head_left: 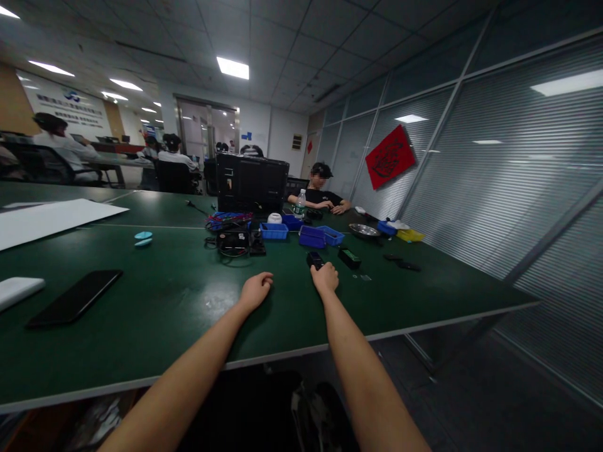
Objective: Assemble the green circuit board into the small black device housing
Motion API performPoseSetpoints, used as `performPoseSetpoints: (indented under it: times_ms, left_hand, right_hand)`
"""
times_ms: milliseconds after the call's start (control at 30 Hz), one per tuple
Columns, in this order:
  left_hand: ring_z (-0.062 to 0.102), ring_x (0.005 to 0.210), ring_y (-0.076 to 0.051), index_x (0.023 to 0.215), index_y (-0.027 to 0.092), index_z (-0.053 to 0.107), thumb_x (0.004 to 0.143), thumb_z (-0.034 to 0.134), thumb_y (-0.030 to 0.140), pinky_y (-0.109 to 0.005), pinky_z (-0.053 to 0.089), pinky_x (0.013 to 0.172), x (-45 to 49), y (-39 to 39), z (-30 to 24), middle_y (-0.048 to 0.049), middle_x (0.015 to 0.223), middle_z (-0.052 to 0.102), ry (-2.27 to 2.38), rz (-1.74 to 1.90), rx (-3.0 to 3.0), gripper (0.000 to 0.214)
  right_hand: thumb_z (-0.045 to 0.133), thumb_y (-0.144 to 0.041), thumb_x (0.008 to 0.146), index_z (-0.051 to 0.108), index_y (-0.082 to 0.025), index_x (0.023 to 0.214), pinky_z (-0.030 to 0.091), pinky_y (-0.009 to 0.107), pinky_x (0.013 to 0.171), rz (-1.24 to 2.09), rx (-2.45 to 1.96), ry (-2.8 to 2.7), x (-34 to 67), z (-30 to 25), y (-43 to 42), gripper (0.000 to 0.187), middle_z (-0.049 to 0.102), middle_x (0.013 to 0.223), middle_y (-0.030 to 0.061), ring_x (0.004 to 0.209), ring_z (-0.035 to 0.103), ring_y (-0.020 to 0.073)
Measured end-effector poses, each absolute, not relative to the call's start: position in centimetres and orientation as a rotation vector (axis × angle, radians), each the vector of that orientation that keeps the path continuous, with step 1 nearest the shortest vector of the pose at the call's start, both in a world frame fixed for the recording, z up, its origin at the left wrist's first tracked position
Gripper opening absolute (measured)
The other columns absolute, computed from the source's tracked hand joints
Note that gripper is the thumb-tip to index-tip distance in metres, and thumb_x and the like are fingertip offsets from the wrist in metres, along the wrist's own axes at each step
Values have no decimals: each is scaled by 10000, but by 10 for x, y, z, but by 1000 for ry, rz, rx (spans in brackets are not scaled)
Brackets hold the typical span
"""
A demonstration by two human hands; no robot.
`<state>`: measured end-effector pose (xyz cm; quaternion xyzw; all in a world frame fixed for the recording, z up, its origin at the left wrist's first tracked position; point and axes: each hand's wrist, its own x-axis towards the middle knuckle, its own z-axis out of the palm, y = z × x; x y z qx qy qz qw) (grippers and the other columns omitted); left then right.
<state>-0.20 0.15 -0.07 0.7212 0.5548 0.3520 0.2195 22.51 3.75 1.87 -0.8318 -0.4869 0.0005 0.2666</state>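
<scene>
My right hand (326, 278) is closed around the near end of a small black box-shaped device (313, 258) with a dark screen-like face, which rests on the green table (179, 320). To its left, my left hand (256, 290) lies on the tabletop, fingers loosely bent and apart, with nothing visible in it. A second black box-like device (349, 257) with a green face sits just right of my right hand. Close by are a small ring (355, 276) and a clear flat piece (366, 277).
Blue trays (312, 237), a black monitor (252, 182) and bundled cables (230, 220) stand farther back. A metal bowl (364, 231) is at the right, a black phone-like slab (75, 298) at the left. A co-worker (320, 191) sits across the table beside a water bottle (300, 202).
</scene>
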Motion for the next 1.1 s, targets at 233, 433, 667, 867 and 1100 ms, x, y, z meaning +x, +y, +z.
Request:
performPoseSetpoints:
  times_ms: [233,433,667,867,1100]
  left_hand:
    - [592,889,-141,1053,193,585,734,420,156,-239,420,815,-2,0,1,-7,934,671,1533,979,2006,361]
    - [595,879,-138,1050,189,587,745,420,170,-232,425,804,-2,0,1,-11,926,671,1528,978,2005,348]
    - [596,877,-142,1047,189,587,745,421,169,-237,424,806,-2,-1,3,-9,923,672,1531,978,1988,345]
    - [596,876,-138,1052,191,584,732,428,142,-231,426,803,-1,-2,5,-8,931,671,1533,965,1979,359]
    - [594,876,-147,1042,189,592,734,426,162,-239,427,797,-2,1,1,-12,919,671,1516,985,2012,351]
  right_hand:
    - [503,-444,747,462,-93,1072,412,391,769,-36,-2231,-1318,231,13,42,480,528,1059,211,1007,494,299]
    - [452,-476,766,471,-114,1055,410,374,765,-142,-2027,-1225,231,18,34,463,518,1051,175,999,470,293]
    - [434,-422,790,372,-123,1183,392,306,807,-113,-1627,-1505,212,23,21,499,488,1112,140,965,501,214]
    - [507,-415,761,418,-199,1174,381,291,818,29,-1618,-1905,199,17,22,475,531,1115,74,1005,501,194]
    - [231,-526,867,533,-196,1088,369,299,805,39,-1773,-1928,202,17,25,500,572,1063,79,1016,481,199]
